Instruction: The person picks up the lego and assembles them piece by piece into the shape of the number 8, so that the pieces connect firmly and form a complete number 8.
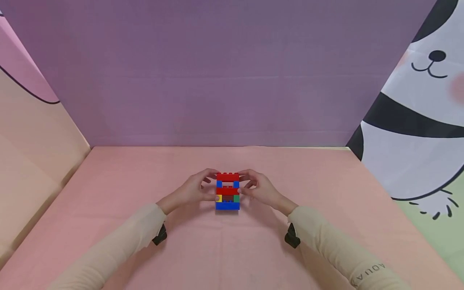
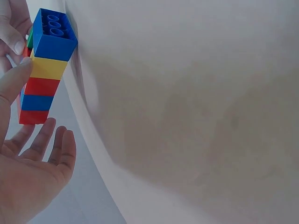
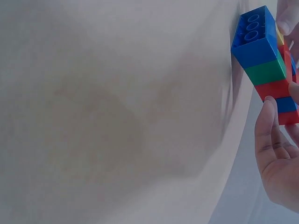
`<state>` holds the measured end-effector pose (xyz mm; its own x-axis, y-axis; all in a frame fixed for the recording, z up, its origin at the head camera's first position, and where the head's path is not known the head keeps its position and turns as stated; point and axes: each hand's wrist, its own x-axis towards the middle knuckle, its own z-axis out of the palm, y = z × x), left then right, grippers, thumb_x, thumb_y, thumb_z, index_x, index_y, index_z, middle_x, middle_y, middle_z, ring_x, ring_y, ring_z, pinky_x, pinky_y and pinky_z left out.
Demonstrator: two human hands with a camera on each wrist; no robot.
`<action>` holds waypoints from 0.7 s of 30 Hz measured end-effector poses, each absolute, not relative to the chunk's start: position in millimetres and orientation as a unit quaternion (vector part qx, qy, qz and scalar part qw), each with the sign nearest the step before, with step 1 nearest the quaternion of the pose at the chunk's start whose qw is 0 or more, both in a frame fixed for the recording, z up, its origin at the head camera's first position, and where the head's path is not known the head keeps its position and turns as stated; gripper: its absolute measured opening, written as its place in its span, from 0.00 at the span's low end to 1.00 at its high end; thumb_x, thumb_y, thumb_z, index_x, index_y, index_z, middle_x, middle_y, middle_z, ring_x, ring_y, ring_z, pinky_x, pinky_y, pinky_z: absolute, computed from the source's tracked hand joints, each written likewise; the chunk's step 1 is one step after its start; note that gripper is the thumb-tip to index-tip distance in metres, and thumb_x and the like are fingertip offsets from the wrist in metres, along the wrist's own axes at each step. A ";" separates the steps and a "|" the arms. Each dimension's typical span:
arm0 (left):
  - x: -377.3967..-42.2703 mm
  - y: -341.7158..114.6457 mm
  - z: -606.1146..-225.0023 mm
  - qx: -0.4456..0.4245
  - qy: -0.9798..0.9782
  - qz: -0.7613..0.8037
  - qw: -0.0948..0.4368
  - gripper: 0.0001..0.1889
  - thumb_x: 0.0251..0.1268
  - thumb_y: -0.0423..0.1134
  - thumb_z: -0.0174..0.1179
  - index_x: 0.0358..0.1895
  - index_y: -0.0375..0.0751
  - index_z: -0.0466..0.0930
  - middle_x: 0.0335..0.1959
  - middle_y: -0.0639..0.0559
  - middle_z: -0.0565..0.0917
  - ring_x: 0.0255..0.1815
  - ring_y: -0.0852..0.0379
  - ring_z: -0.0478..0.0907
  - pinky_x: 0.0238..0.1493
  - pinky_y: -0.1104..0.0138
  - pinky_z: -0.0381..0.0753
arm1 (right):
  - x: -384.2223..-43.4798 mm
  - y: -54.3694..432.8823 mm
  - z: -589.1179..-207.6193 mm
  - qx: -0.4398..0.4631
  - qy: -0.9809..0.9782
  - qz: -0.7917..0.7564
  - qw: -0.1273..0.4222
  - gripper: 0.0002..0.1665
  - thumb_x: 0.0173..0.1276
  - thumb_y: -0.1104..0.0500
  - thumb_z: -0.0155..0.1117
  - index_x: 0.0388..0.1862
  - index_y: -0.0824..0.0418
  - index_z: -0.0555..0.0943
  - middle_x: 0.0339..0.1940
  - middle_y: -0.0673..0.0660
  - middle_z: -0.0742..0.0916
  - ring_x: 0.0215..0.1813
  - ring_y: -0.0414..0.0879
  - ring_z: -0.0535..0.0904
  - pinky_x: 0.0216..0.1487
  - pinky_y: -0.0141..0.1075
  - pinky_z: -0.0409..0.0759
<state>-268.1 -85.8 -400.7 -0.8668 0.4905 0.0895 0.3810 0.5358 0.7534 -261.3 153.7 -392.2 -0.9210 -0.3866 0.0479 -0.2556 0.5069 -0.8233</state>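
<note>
Both hands hold a small tower of toy building bricks (image 1: 227, 191) upright between them. Its bottom is a long blue brick (image 1: 227, 206), whose hollow underside shows in both wrist views. Above that sit a yellow brick (image 2: 49, 68) on the left and a green brick (image 3: 266, 71) on the right, then a long red brick, two small blue bricks with a gap between, and a red brick (image 1: 227, 177) on top. My left hand (image 1: 190, 188) grips with its thumb at the yellow brick and fingers at the top. The right hand (image 1: 264, 189) has its thumb by the middle red brick, fingertips at the top one.
A pink cloth (image 1: 221, 249) covers the table under the hands. Behind it rises a purple backdrop (image 1: 224, 80), with a panda-printed panel (image 1: 420, 161) on the right and a beige panel (image 1: 32, 161) on the left. Dark straps (image 1: 292, 236) circle the wrists.
</note>
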 end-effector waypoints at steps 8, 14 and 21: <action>-270.4 -88.8 -402.1 0.240 0.873 0.417 0.079 0.36 0.47 0.44 0.69 0.62 0.49 0.63 0.57 0.49 0.74 0.56 0.49 0.71 0.55 0.54 0.74 | -263.7 153.4 -394.9 -0.182 0.865 -0.462 0.073 0.28 0.60 0.63 0.62 0.61 0.61 0.68 0.54 0.64 0.79 0.43 0.51 0.79 0.38 0.36 0.81; -273.7 -90.3 -404.5 0.235 0.865 0.434 0.091 0.35 0.47 0.44 0.69 0.61 0.47 0.64 0.56 0.48 0.74 0.56 0.49 0.71 0.56 0.54 0.73 | -266.4 152.3 -396.1 -0.173 0.851 -0.488 0.090 0.27 0.60 0.65 0.61 0.60 0.61 0.69 0.54 0.65 0.79 0.42 0.50 0.80 0.30 0.42 0.81; -279.4 -89.5 -406.3 0.235 0.857 0.446 0.108 0.34 0.47 0.43 0.69 0.60 0.45 0.66 0.56 0.48 0.75 0.56 0.49 0.71 0.58 0.56 0.72 | -267.3 154.3 -394.4 -0.180 0.847 -0.488 0.111 0.28 0.61 0.64 0.60 0.61 0.64 0.67 0.55 0.67 0.78 0.44 0.51 0.79 0.30 0.42 0.81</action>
<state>-279.4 -89.5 -406.3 -0.8660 0.4994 0.0251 0.3072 0.4917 0.8148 -267.3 154.3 -394.4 -0.9107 -0.4129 -0.0118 -0.1967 0.4586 -0.8666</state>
